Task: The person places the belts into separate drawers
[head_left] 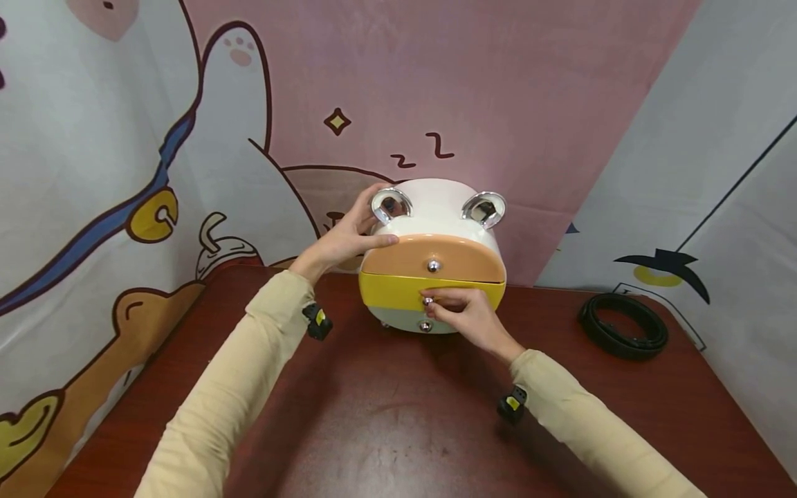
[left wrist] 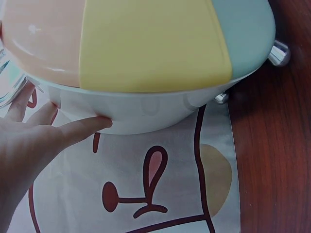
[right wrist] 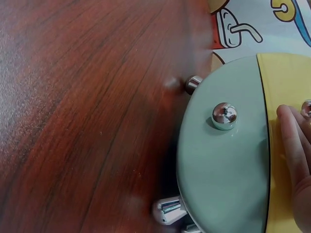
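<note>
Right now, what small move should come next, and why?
Probably a gentle pull on the yellow drawer: the right hand pinches its knob, while the left hand rests against the white cabinet, which could steady it.

There is one rounded cabinet (head_left: 437, 197) with three drawers (head_left: 392, 292), three silver knobs (head_left: 434, 265) and two chrome ears (head_left: 486, 207); two grips, one left grip (head_left: 349, 238) and one right grip (head_left: 468, 317); two sleeves (head_left: 230, 373); two black wrist devices (head_left: 319, 324); one coiled black strap (head_left: 629, 349); and one worktop (head_left: 398, 429).
</note>
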{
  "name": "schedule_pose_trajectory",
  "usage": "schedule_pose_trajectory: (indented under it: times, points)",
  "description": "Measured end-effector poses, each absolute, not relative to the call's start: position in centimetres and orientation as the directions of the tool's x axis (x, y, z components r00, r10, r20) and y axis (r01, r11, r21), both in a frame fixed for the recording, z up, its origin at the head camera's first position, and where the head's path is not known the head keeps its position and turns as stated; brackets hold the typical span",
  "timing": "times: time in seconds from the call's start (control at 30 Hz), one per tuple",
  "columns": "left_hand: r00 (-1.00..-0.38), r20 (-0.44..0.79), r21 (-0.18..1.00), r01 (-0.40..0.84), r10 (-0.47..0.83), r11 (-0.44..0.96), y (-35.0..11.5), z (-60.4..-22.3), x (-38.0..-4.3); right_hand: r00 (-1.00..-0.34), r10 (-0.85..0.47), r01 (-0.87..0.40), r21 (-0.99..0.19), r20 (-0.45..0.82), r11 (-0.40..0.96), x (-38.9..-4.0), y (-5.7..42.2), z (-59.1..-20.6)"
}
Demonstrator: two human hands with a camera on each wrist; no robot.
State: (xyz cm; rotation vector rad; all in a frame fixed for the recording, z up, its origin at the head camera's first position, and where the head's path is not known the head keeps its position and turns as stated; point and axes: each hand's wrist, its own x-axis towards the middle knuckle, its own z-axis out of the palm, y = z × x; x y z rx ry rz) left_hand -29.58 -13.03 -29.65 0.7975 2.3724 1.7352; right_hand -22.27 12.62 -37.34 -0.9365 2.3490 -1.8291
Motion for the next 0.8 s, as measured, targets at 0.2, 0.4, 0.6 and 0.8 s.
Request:
schedule_pose_trajectory:
  times: [0.2, 0.4, 0.6, 0.8]
  points:
    - [-0.859, 0.222, 0.914, 0.349, 0.461, 0.209, -13.0, -29.5, -29.5, -0.824, -0.439, -0.470, -0.865, 0.358, 0.176, -22.3, 12.4, -37.3]
    - [-0.854, 0.226, 0.917, 0.349, 0.468, 0.193, -12.9, -29.5, -29.5, -0.845, -0.433, -0.413, -0.898, 0.315, 0.152, -23.1, 12.5, -38.0]
    - [-0.828, 0.278, 0.919, 0.377, 0.487, 0.116, -12.8, -29.8, -29.7, -0.857, -0.437, -0.359, -0.924, 0.272, 0.129, -24.0, 12.8, -39.1]
    - [-0.819, 0.295, 0.920, 0.382, 0.492, 0.085, -12.8, -29.9, -29.6, -0.834, -0.479, -0.357, -0.929, 0.273, 0.093, -23.9, 13.1, -39.1]
